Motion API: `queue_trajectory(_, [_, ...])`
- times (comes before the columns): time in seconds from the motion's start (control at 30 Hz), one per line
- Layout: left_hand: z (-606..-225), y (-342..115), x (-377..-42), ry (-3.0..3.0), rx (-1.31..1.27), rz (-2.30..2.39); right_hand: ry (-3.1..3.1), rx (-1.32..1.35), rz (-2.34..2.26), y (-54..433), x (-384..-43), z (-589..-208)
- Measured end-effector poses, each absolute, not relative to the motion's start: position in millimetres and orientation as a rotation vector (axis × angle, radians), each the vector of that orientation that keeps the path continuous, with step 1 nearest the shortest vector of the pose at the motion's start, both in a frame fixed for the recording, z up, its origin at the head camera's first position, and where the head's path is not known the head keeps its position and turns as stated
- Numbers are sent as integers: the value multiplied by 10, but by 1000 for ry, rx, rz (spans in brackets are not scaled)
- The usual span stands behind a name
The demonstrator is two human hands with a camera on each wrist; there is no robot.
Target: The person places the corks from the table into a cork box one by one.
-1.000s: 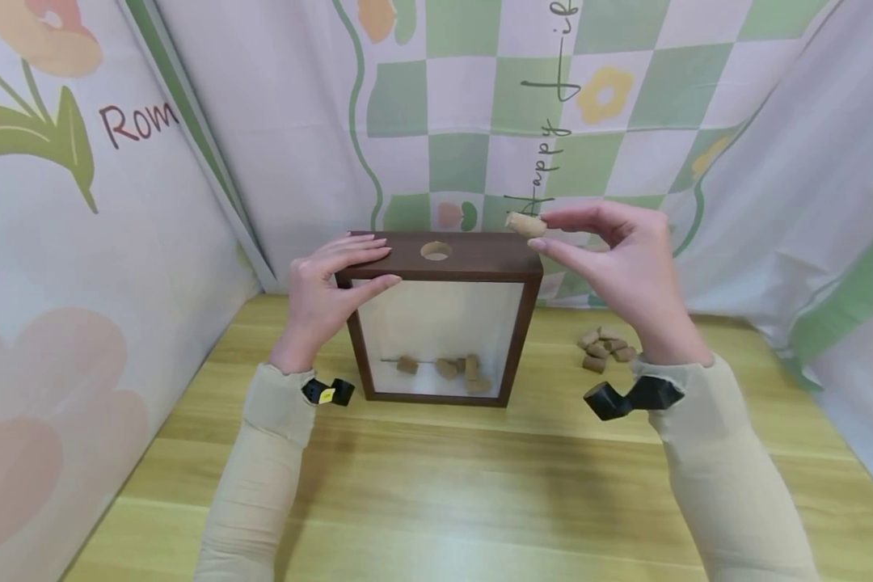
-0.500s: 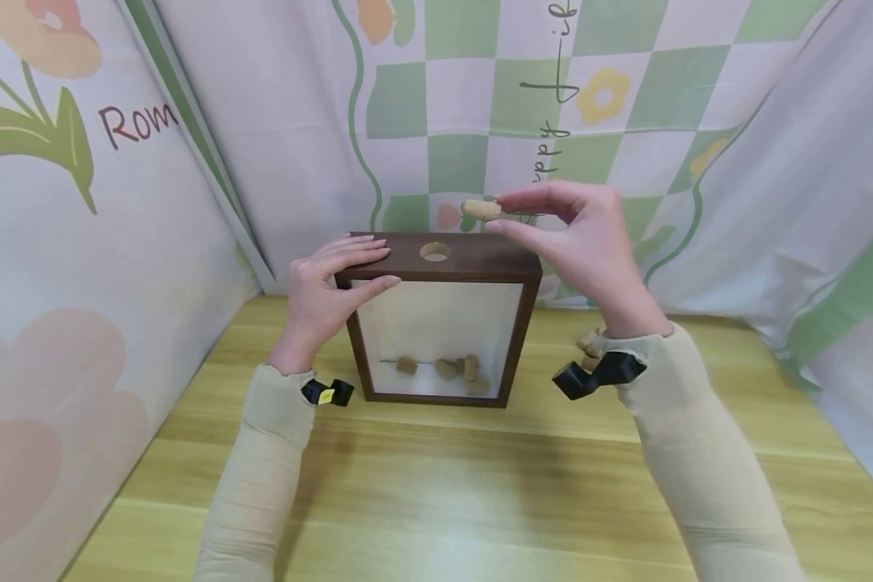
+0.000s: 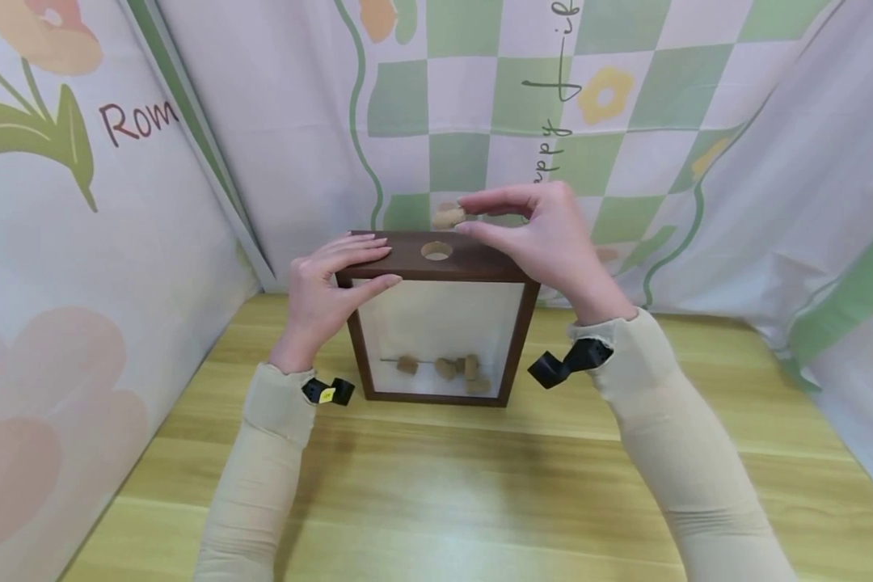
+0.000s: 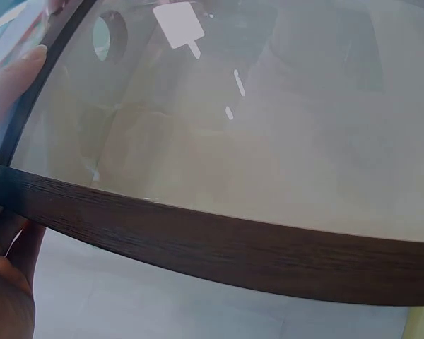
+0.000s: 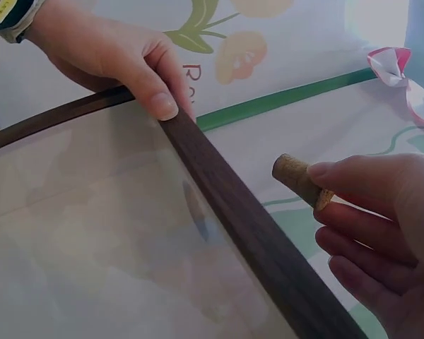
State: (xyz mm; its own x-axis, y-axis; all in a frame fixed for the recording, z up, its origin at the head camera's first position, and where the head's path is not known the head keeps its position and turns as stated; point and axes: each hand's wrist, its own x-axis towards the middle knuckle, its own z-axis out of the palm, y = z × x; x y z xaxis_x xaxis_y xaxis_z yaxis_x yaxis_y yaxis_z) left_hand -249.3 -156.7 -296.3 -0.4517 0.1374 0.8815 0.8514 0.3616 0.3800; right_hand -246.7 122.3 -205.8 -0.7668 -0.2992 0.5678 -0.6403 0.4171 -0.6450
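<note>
A wooden cork stopper (image 3: pixel 449 218) is pinched between the thumb and fingers of my right hand (image 3: pixel 553 238). It hovers tilted just above and behind the round hole (image 3: pixel 436 251) in the top of a dark brown shadow box (image 3: pixel 491 255). The right wrist view shows the cork (image 5: pixel 297 180) apart from the box's edge. My left hand (image 3: pixel 320 295) grips the box's upper left corner, fingers over the top and thumb at the front edge. Behind the clear front, several corks (image 3: pixel 447 369) lie at the bottom.
The box stands upright on a wood-grain table (image 3: pixel 436 485). A printed curtain (image 3: pixel 458 97) hangs right behind it, and another printed sheet (image 3: pixel 116 267) rises along the left side. The right forearm (image 3: pixel 669 420) covers the spot of the loose cork pile.
My right hand has carried the cork leftward from the box's right end to above the hole. Its wrist now hides the loose corks on the table. The left hand and box have stayed put.
</note>
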Motion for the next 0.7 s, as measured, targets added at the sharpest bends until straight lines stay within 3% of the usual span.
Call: queue_trajectory(0.7, [-2954,-1567,-2487,-1831,-871,-1141,-2428,874,1279,1141,-2557,-2175])
